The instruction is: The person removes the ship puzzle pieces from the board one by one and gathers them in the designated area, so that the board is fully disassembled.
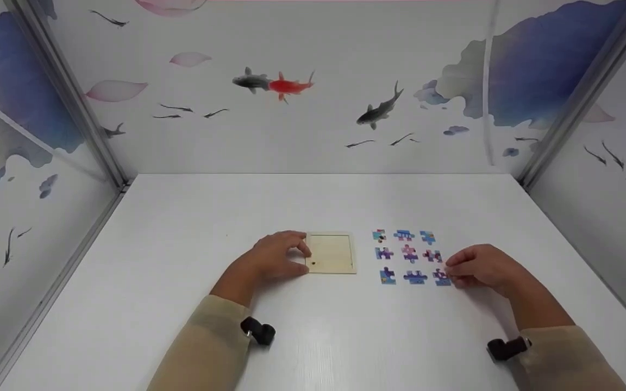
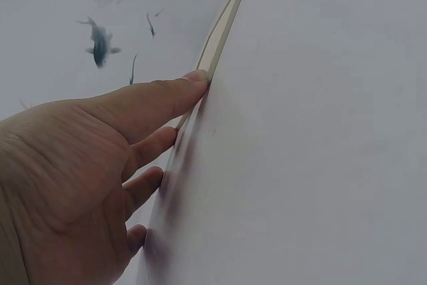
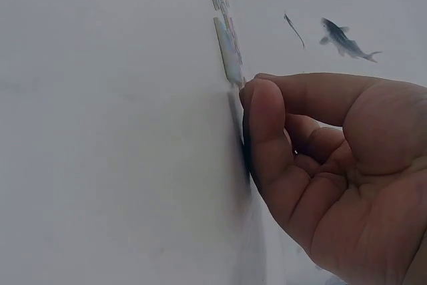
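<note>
A square, shallow wooden puzzle tray [image 1: 332, 272] lies flat on the white table. My left hand [image 1: 277, 255] is at its left side, thumb and fingers touching the edge; in the left wrist view the thumb rests on the tray's rim [image 2: 223, 31]. Right of the tray, several blue-purple jigsaw pieces, such as the middle one [image 1: 409, 253], lie apart in three rows. My right hand [image 1: 481, 267] pinches the right edge of the bottom-right jigsaw piece [image 1: 442, 277] with thumb and index finger. The fingertips partly hide that piece in the right wrist view.
The white tabletop [image 1: 313, 336] runs back to a white wall [image 1: 313, 141] printed with fish. Patterned side panels and metal posts [image 1: 68, 87] stand left and right. A black wrist device [image 1: 258, 330] sits at each sleeve.
</note>
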`<move>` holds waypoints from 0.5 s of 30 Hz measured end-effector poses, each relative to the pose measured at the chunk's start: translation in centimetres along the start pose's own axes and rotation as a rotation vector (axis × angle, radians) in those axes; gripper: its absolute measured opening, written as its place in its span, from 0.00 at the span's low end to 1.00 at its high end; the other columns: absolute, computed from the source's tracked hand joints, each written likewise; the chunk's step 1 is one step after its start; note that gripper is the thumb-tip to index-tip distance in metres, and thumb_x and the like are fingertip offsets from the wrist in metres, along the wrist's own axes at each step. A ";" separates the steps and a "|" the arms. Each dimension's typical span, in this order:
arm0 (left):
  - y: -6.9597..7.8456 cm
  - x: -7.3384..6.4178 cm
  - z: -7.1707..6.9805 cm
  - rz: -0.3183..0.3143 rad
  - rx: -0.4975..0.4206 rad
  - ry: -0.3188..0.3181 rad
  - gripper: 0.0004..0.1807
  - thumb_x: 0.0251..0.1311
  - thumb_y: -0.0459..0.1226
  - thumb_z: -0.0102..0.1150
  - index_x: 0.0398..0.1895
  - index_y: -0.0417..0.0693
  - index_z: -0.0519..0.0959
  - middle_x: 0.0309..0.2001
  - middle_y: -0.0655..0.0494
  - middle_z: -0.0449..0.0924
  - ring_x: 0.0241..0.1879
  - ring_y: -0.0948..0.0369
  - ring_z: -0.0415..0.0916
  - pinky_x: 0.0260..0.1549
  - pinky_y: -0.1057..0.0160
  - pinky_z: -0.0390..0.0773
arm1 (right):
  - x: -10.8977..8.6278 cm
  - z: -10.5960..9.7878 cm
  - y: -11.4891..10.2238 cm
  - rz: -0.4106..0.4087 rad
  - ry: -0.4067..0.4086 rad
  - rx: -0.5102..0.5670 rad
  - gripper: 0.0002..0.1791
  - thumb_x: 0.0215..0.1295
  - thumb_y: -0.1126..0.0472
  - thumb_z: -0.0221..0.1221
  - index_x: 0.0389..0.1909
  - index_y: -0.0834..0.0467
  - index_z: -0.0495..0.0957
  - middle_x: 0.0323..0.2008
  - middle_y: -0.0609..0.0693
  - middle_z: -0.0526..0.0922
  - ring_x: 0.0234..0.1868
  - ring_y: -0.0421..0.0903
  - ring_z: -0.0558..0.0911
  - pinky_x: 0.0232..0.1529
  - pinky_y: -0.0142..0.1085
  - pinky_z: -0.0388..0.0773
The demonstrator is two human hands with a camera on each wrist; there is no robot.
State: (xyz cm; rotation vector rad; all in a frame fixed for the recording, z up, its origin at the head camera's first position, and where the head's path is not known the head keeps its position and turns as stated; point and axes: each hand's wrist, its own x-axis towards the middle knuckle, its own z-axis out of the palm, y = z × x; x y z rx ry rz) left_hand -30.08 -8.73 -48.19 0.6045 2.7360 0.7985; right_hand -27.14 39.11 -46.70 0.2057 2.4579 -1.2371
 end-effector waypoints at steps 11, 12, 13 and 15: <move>-0.2 -0.1 -0.1 0.002 0.002 -0.008 0.14 0.67 0.47 0.70 0.54 0.65 0.85 0.82 0.60 0.66 0.86 0.49 0.55 0.84 0.38 0.51 | 0.0 0.2 -1.1 -0.053 0.055 -0.037 0.18 0.75 0.52 0.66 0.56 0.60 0.86 0.50 0.54 0.87 0.45 0.48 0.85 0.46 0.31 0.87; -0.2 -0.1 -0.1 0.000 0.002 -0.010 0.14 0.67 0.47 0.70 0.54 0.65 0.85 0.82 0.60 0.66 0.86 0.49 0.55 0.84 0.38 0.51 | 0.1 0.3 -1.3 -0.062 0.058 -0.031 0.18 0.75 0.52 0.66 0.56 0.60 0.86 0.51 0.54 0.87 0.46 0.48 0.84 0.47 0.30 0.87; -0.2 -0.1 -0.1 -0.002 0.005 -0.011 0.14 0.67 0.47 0.70 0.55 0.65 0.85 0.82 0.60 0.66 0.86 0.49 0.55 0.85 0.38 0.51 | 0.1 0.4 -1.5 -0.073 0.061 -0.030 0.18 0.76 0.52 0.65 0.57 0.60 0.85 0.52 0.54 0.87 0.46 0.48 0.84 0.47 0.30 0.87; -0.2 -0.1 -0.1 -0.007 0.006 -0.012 0.14 0.68 0.48 0.70 0.54 0.65 0.85 0.82 0.60 0.66 0.86 0.49 0.55 0.85 0.38 0.51 | 0.3 0.6 -1.9 -0.084 0.077 -0.032 0.19 0.76 0.51 0.65 0.58 0.59 0.85 0.53 0.55 0.87 0.47 0.48 0.85 0.48 0.29 0.87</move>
